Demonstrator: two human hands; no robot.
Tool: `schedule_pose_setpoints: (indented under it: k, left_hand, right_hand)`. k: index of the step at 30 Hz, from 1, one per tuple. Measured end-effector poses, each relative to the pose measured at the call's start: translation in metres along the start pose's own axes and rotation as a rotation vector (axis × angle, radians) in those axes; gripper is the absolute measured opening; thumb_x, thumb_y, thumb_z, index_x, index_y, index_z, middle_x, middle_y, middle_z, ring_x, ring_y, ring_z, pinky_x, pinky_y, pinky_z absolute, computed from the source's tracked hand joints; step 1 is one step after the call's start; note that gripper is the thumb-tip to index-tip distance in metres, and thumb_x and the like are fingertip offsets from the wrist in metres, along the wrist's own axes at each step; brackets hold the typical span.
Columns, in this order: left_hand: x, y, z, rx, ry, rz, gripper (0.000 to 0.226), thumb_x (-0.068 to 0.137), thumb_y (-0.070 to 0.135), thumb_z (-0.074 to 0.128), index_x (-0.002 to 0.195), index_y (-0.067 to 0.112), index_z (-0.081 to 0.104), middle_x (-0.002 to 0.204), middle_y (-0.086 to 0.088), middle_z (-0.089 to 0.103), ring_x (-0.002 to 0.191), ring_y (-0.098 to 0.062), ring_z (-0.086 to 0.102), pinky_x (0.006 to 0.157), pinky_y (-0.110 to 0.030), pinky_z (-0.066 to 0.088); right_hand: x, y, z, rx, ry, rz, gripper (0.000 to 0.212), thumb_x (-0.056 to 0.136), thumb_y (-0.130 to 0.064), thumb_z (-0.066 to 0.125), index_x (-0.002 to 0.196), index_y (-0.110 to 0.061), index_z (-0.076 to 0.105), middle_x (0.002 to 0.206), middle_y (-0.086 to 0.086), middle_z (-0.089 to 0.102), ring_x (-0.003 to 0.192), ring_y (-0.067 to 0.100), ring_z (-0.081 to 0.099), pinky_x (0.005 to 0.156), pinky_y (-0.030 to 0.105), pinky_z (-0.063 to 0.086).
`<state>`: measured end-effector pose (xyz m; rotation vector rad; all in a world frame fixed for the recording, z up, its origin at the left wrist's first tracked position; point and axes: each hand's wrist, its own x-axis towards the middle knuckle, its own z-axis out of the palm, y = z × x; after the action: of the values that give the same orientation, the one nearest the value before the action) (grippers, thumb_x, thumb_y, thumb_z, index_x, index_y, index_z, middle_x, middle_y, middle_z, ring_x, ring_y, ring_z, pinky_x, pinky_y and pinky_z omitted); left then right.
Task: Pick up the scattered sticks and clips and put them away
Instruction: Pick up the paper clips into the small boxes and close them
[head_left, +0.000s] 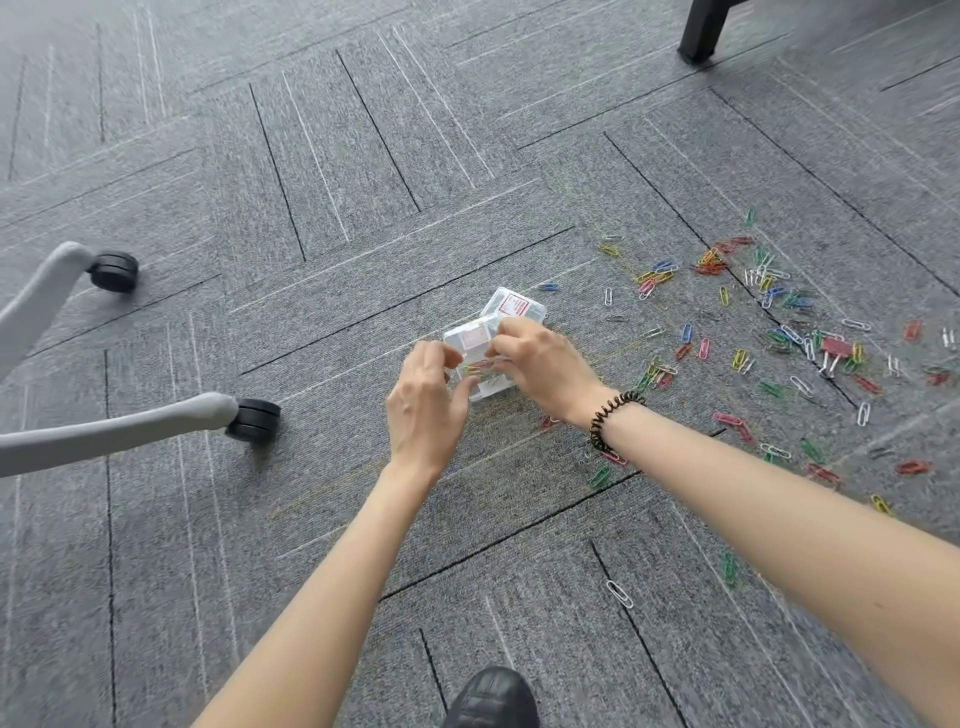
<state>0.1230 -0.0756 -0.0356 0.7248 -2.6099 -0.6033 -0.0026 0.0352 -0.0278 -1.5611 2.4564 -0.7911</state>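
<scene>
- Our left hand (426, 400) and right hand (540, 364) both curl their fingers round the clear box (514, 306). It sits on the carpet (311, 519) straight ahead of us, its long axis running from near-left to far-right.
- We cannot tell whether its lid is open.
- The paper clips (710, 268) lie spread to the right of the box, nearer the right hand, and a few are just beside that wrist.
- 1 red binder clip (834, 349) lies among them, farther right.
- We judge the right hand best placed to gather while the left steadies the box.
- We see no sticks plainly.
</scene>
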Motion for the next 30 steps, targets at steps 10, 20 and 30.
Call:
schedule_pose_setpoints:
  k: [10,20,30]
  left_hand:
    - [-0.020,0.023,0.024,-0.005,-0.134,0.113,0.019,0.083,0.024,0.070,0.098,0.014,0.064,0.096,0.004,0.060,0.083,-0.009,0.058,0.074,-0.023,0.053]
    - [-0.035,0.050,0.034,0.068,-0.247,0.362,0.022,0.086,0.034,0.066,0.104,0.023,0.073,0.103,0.006,0.062,0.091,-0.012,0.055,0.068,-0.029,0.055]
    - [-0.047,0.062,0.038,0.093,-0.227,0.272,0.009,0.091,0.019,0.060,0.086,0.012,0.064,0.087,0.000,0.058,0.080,-0.016,0.054,0.058,-0.034,0.054]
  right_hand:
    - [-0.058,0.033,-0.024,-0.003,-0.065,0.170,0.012,0.090,-0.015,0.058,0.099,-0.009,0.065,0.101,0.000,0.059,0.089,0.008,0.053,0.088,0.028,0.049]
    - [-0.114,0.043,-0.033,-0.023,-0.017,0.212,0.012,0.089,-0.009,0.058,0.096,-0.011,0.068,0.100,-0.003,0.058,0.092,0.009,0.054,0.078,0.024,0.052]
    - [-0.147,0.037,-0.031,-0.127,-0.105,0.183,0.057,0.082,-0.050,0.062,0.128,-0.019,0.055,0.128,-0.004,0.050,0.119,0.009,0.046,0.100,0.030,0.044]
